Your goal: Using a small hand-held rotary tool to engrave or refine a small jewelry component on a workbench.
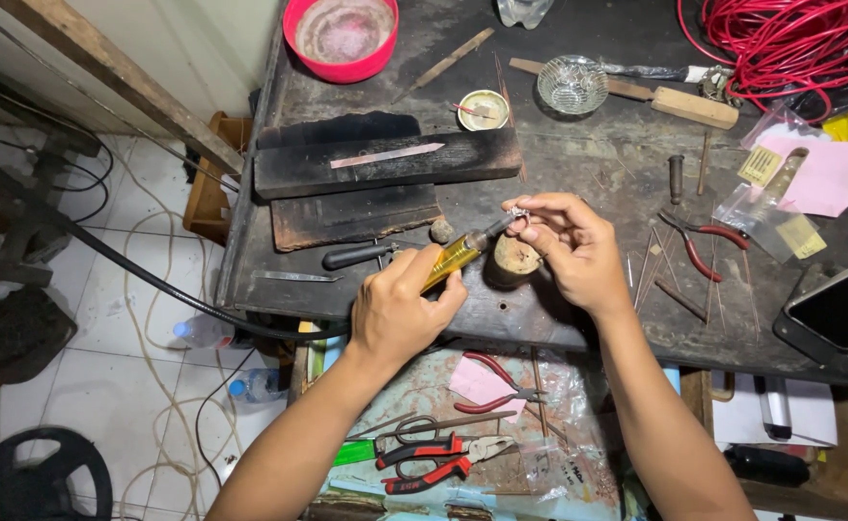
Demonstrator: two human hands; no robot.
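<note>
Two bare forearms, no sleeves in sight up to the lower frame edge. Left hand [403, 314] and right hand [570, 247] both ungloved, no rings, no watch, no wristband. Short, unpainted fingernails, no bandages or markings showing anywhere.

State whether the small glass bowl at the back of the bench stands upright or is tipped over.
Upright. The glass bowl sits on its base on the workbench, its round rim facing up toward the camera; it looks empty.

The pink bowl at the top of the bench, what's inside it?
The pink bowl holds a grey-white, powdery-looking residue spread over its bottom; what the stuff is cannot be told. No tool or loose object shows in it. The picture's top edge cuts off its far rim, so that part stays unseen.
</note>
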